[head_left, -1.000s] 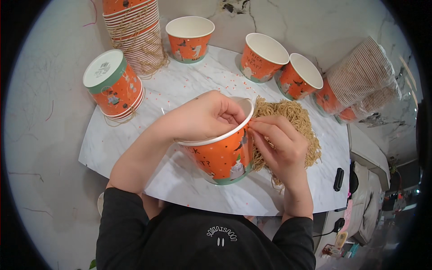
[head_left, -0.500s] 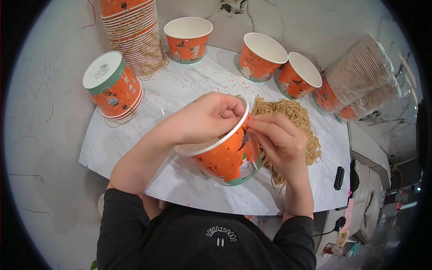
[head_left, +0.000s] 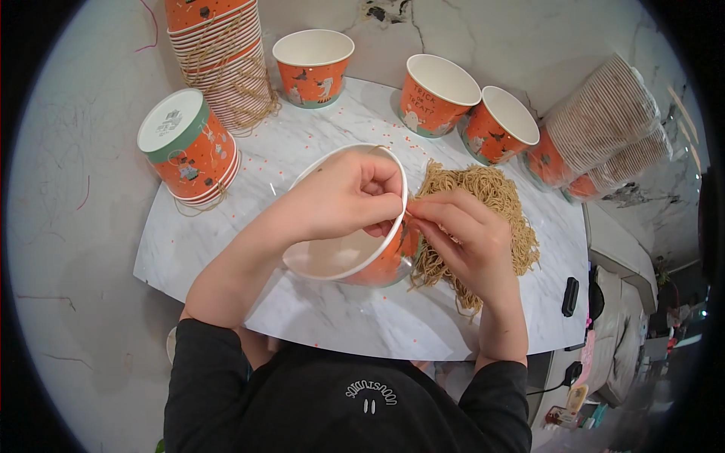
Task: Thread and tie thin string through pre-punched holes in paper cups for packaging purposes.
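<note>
An orange paper bucket (head_left: 326, 260) with a white rim and green base is tilted in front of me, its mouth facing up toward me. My left hand (head_left: 355, 196) reaches inside it, fingers curled and closed against the right wall just below the rim. From outside, my right hand (head_left: 461, 226) pinches at the same spot of the wall; what lies between its fingertips is too small to make out. A thin strand of twine shows at the bucket's far rim. Close behind my right hand lies a heap of tan twine (head_left: 495, 189).
A tall stack of orange buckets (head_left: 219, 68) with twine loops stands back left, beside upturned buckets (head_left: 177, 143). Single buckets (head_left: 313, 68) (head_left: 438, 94) (head_left: 502, 124) line the back. Plastic-wrapped bucket stacks (head_left: 604, 113) lean at right. Orange bits dot the marbled table (head_left: 174, 249); a black object (head_left: 570, 297) lies near its right edge.
The bucket has turned so that its mouth now opens more toward me and less of its printed side shows. Both hands have shifted slightly left with it, staying at the rim.
</note>
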The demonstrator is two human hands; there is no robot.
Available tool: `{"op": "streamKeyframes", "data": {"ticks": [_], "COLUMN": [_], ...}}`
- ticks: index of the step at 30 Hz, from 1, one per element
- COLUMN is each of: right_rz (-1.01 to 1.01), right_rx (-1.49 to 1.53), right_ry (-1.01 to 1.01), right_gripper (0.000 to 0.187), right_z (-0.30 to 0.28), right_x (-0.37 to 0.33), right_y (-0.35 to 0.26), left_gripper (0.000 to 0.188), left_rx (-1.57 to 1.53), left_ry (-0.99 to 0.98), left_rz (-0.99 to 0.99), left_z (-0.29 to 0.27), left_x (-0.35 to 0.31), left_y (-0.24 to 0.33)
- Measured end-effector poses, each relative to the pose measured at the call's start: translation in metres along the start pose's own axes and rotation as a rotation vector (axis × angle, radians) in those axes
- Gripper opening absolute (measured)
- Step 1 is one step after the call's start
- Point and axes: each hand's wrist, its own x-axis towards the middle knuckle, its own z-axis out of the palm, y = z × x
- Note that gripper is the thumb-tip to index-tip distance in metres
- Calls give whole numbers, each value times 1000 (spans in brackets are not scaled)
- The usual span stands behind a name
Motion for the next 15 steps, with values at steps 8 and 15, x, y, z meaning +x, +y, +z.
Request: {"op": "streamKeyframes", "data": {"ticks": [8, 15], "right_rz": [-98, 415], "right_rx": [-281, 352], "right_ry": [97, 137], "right_gripper": [23, 16], "right_z": [-9, -4], "right_x": [7, -3], "right_y": [2, -1], "left_gripper": [7, 5], "left_rx": [-110, 122], "left_ry": [-64, -41], "left_rz": [-80, 122], "left_z": [-3, 6], "left_x": [3, 5], "left_y": [1, -14]}}
